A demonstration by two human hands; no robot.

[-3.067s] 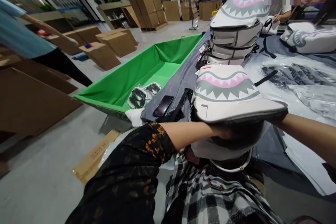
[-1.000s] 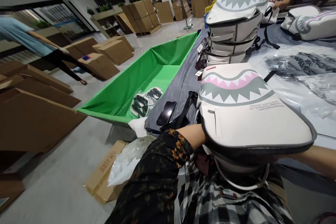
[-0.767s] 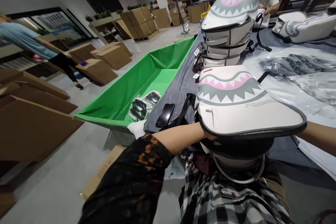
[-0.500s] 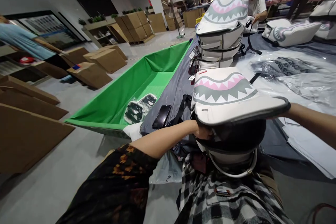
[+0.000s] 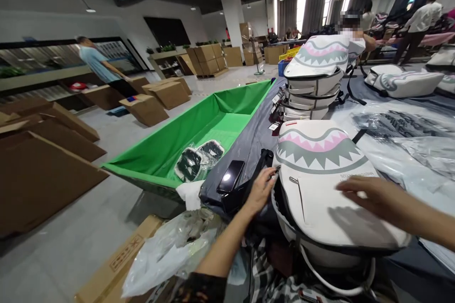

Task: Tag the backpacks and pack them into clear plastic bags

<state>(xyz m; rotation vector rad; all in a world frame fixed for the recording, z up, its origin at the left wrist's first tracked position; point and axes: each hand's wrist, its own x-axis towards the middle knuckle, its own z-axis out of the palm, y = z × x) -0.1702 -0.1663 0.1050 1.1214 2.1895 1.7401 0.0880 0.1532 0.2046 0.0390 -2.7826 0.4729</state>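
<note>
A white backpack with a pink-and-grey shark-teeth print lies front panel up at the table's near edge, its handle toward me. Along its left side the zipped opening gapes, showing a dark inside. My left hand is closed at the upper end of that gap, its fingertips pinching a small dark zipper pull. Over the front panel hovers my right hand, fingers stretched out and holding nothing, its shadow falling on the white fabric.
Several similar backpacks are stacked behind. A phone lies left of my left hand. Clear plastic bags cover the table's right side. A green fabric bin with wrapped items adjoins the table. Cardboard boxes and people stand farther off.
The backpack's front panel, lifted before, now lies down over the opening. My left hand has come out from under it to the side edge; my right hand has let go of the panel's edge.
</note>
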